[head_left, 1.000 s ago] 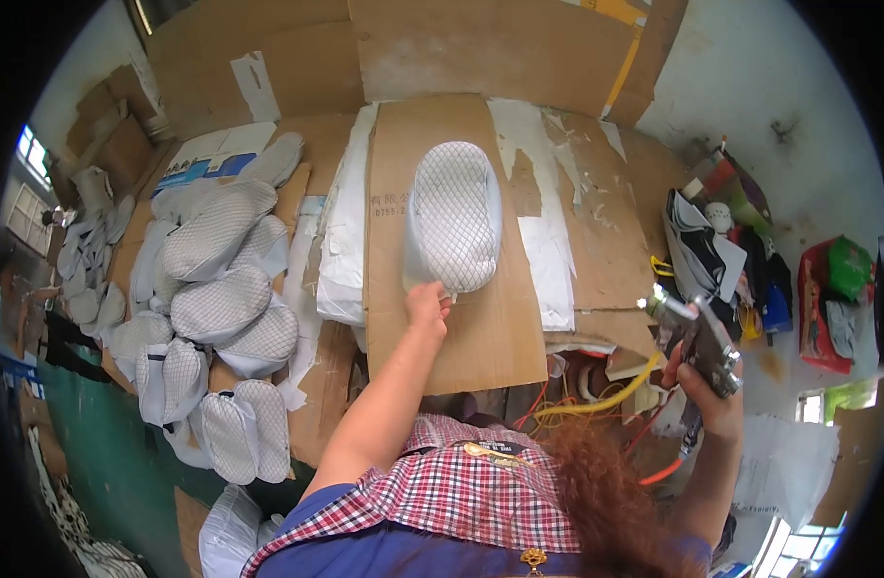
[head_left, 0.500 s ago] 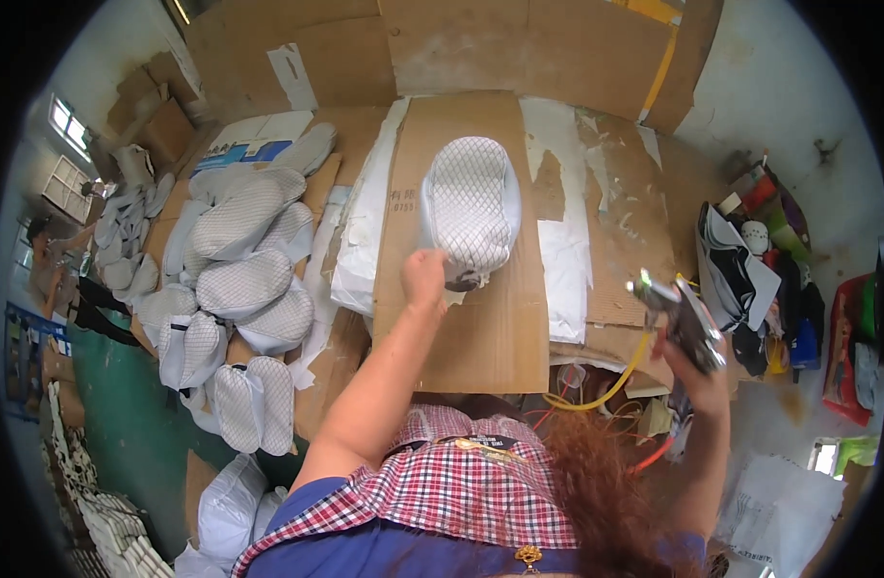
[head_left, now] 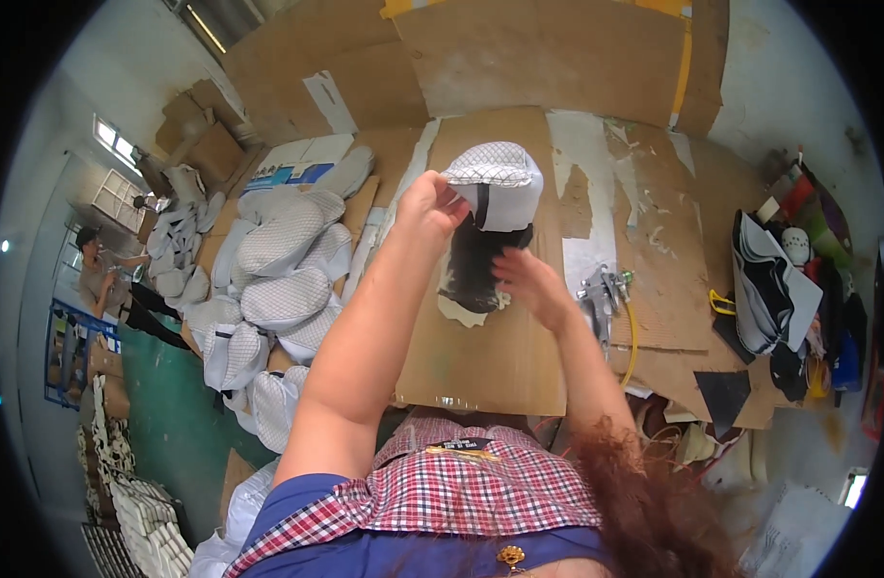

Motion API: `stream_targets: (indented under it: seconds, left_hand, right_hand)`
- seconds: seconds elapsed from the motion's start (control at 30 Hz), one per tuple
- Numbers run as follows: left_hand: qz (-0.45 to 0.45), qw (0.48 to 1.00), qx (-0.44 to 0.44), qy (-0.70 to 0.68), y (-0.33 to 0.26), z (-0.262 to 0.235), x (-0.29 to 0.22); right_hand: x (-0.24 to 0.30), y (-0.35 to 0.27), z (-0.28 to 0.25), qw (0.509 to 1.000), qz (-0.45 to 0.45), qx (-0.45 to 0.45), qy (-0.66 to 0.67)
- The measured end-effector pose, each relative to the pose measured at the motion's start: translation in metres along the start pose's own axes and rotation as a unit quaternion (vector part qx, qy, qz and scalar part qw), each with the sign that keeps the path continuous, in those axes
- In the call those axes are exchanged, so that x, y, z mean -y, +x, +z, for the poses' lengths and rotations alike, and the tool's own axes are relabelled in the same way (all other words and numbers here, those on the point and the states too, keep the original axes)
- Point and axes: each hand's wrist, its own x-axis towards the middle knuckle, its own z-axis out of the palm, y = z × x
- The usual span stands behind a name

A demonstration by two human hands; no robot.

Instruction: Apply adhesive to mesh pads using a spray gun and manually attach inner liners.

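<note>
My left hand (head_left: 434,200) grips the near edge of a grey-white quilted cushion cover (head_left: 512,197) with a diamond pattern and a dark strip on its side. That near end is lifted and tilted up off the cardboard sheet (head_left: 480,361). Under it shows a black patch (head_left: 475,265) with a ragged pale lower edge. My right hand (head_left: 533,284) is open, its fingers spread beside the black patch, apart from the cover. A metal spray gun (head_left: 604,294) with a yellow hose lies on the worktop just right of that hand.
Many similar quilted covers (head_left: 283,241) are heaped on the left. Fabric pieces (head_left: 774,279) and bags crowd the right side. A cardboard wall (head_left: 557,58) closes off the back. Another person (head_left: 100,270) stands at the far left.
My right hand has let go of the spray gun, which now lies on the worktop, and has moved left toward the middle. My left hand has raised the cover's near end.
</note>
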Motion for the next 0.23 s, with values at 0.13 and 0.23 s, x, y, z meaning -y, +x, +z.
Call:
stream_targets:
  seconds: [0.13,0.23]
  left_hand:
    - [-0.021,0.998,-0.007,-0.060,0.017,-0.004,-0.028]
    - [0.003,0.996,0.014,-0.086,0.052,-0.052,-0.073]
  right_hand:
    - [0.004,0.079,0.051,0.963,-0.169,-0.012,0.210]
    - [-0.001,0.135,0.085,0.972,-0.173,0.022,0.159]
